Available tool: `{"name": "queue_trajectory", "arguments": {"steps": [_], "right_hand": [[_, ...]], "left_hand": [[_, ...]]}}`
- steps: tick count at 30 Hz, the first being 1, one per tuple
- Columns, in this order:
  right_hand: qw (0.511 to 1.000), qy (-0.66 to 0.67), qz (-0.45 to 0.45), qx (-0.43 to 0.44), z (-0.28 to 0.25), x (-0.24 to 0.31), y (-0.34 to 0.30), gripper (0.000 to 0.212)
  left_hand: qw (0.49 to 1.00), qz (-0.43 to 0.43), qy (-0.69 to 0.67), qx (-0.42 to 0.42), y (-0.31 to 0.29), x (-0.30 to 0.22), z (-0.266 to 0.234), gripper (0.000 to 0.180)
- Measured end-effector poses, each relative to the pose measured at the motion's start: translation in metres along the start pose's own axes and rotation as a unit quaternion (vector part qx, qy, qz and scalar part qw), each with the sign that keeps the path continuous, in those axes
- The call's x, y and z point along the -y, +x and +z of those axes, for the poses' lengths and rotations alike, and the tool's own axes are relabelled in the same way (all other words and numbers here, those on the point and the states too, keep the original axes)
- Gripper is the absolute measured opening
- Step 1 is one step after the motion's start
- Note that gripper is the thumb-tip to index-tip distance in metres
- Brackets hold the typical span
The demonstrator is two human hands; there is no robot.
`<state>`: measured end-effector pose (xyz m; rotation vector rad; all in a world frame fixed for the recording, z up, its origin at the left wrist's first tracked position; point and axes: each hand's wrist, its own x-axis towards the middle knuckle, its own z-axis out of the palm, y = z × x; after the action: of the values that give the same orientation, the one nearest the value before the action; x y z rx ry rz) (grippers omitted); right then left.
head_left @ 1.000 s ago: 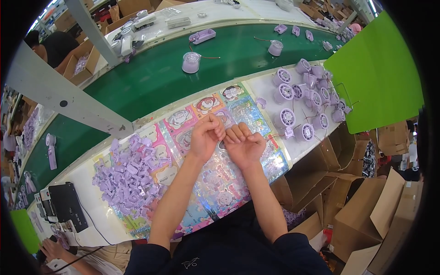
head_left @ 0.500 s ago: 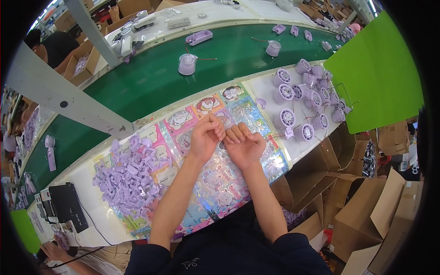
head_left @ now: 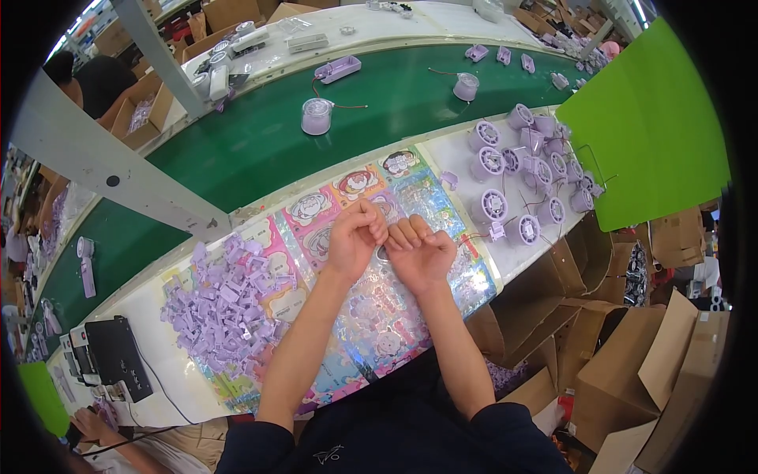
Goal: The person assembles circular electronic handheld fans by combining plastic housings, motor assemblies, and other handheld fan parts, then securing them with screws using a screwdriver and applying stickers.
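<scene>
Both hands meet over the sticker sheets (head_left: 410, 197), fingers curled in. Left hand (head_left: 355, 241) and right hand (head_left: 418, 253) touch at the fingertips; whatever they pinch is hidden, so I can't tell if either is clamped on anything (likely something small). Sheets look thin, glossy, floppy: best lifted by an edge. Left of the sheets, a heap of purple plastic parts (head_left: 225, 304): light, rigid, small. Right of them, round fan housings (head_left: 517, 170) with thin wires, snag-prone.

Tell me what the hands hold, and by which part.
Cannot be told: left hand and right hand are curled together above the sticker sheets, hiding anything between the fingers.
</scene>
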<state>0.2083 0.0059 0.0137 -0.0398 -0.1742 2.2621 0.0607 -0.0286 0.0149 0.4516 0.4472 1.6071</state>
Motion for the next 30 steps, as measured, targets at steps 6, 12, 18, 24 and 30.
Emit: {"name": "queue_trajectory", "arguments": {"steps": [6,12,18,24,30], "right_hand": [[1.0,-0.007,0.004,0.004,0.001,0.001,0.0,0.02],[1.0,-0.015,0.0,0.0,0.002,0.0,0.0,0.02],[1.0,-0.014,-0.002,0.0,0.003,0.001,0.0,0.019],[0.976,-0.205,-0.029,-0.064,0.006,-0.008,-0.006,0.014],[0.259,-0.908,-0.327,-0.029,0.01,0.032,0.007,0.024]], "left_hand": [[1.0,-0.001,-0.006,0.004,0.0,0.0,0.0,0.018],[1.0,0.004,-0.022,-0.004,0.0,0.0,0.0,0.015],[1.0,-0.001,-0.004,-0.003,0.001,0.001,0.001,0.018],[1.0,0.002,0.002,-0.021,0.0,-0.001,0.001,0.018],[0.999,-0.014,-0.018,-0.029,-0.002,0.0,0.004,0.018]]}}
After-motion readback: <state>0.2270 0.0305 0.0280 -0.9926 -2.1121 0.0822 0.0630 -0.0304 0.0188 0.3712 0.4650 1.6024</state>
